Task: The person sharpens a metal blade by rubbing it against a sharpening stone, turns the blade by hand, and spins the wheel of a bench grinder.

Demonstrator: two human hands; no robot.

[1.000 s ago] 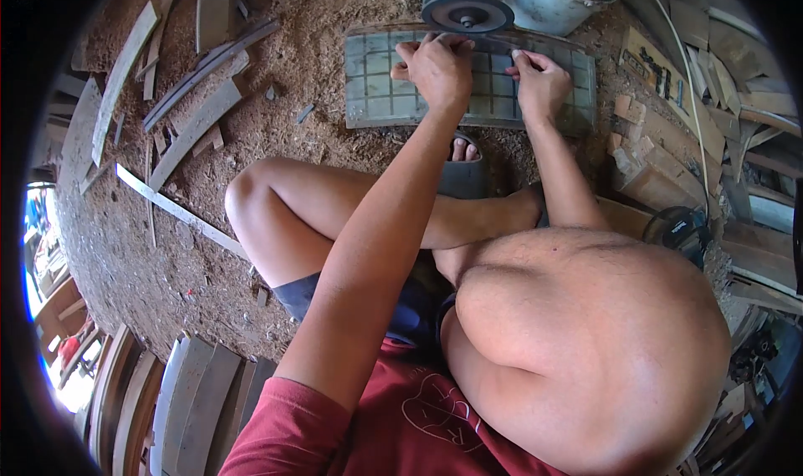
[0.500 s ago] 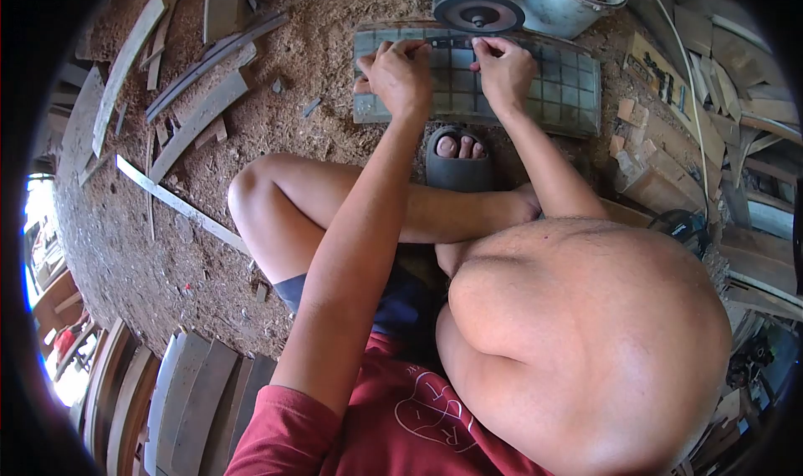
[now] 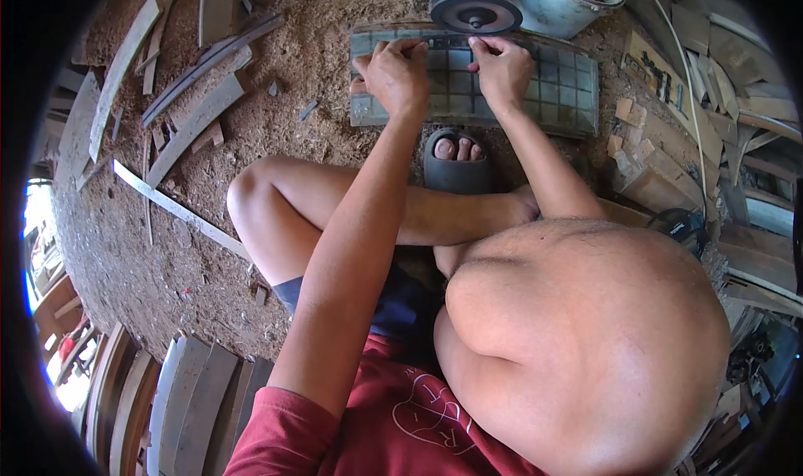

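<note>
Left hand (image 3: 397,76) and right hand (image 3: 504,70) pinching strip (image 3: 448,43) at opposite ends, disc (image 3: 476,13) just beyond, gridded panel (image 3: 552,87) beneath.

The left hand (image 3: 400,76) and right hand (image 3: 505,73) pinch 1 thin dark strip (image 3: 447,44) (its ends hidden by fingers) over a gridded panel (image 3: 545,91), near 1 round disc (image 3: 493,16) and 1 whitish bucket (image 3: 556,12).

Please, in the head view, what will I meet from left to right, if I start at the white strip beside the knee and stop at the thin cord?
White strip, left hand, right hand, bucket, cord.
</note>
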